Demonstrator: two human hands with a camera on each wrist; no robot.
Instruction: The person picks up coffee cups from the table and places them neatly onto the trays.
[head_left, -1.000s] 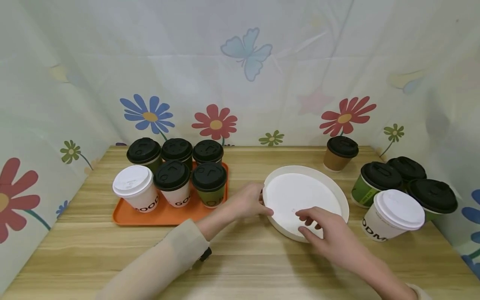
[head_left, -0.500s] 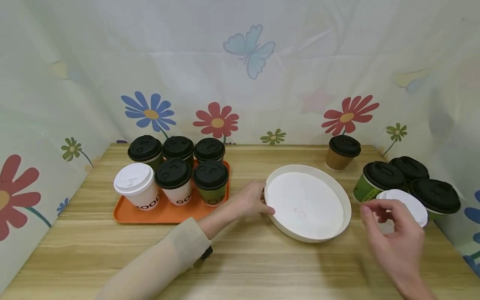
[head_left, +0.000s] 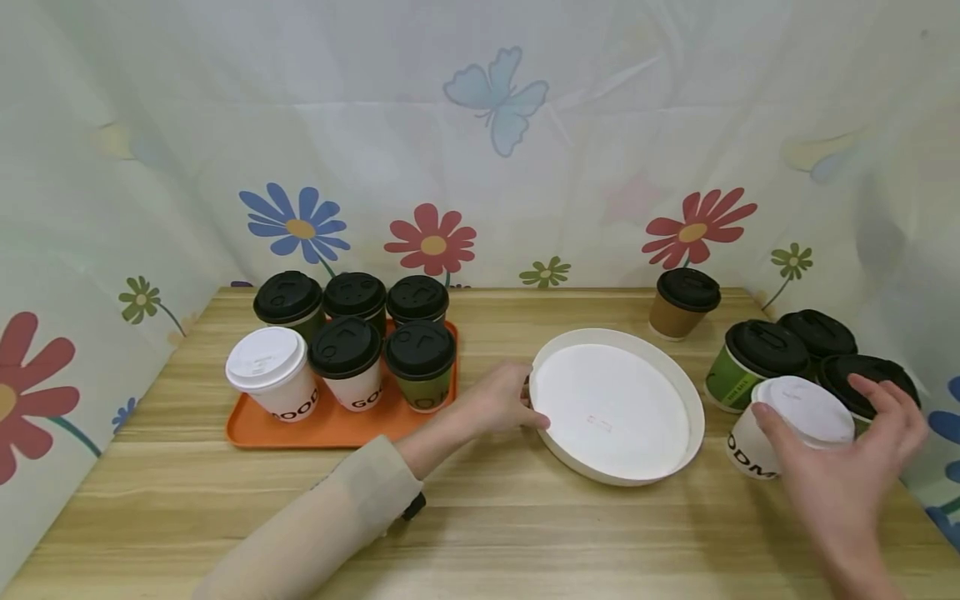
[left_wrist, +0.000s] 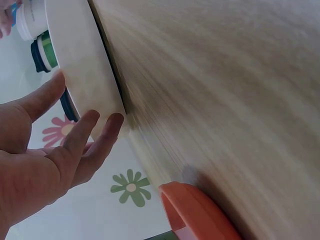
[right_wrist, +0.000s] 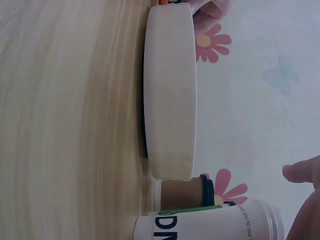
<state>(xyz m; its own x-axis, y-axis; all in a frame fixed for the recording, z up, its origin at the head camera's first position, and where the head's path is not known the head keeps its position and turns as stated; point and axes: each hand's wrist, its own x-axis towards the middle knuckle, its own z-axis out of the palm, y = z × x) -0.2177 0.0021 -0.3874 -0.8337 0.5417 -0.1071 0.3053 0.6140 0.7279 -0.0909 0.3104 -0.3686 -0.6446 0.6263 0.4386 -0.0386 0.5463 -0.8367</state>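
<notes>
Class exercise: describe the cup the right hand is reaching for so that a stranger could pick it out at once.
Start at the round white tray mid-table and look right, to the cluster of lidded cups. The white-lidded cup stands nearest the front edge, under the right hand. Its neighbours are green with black lids; it alone is white with black lettering.

We are seeing the white cup's (head_left: 780, 429) lettering partly covered by the right hand (head_left: 847, 467); in the right wrist view that hand is being cropped to fingertips at the edge.
</notes>
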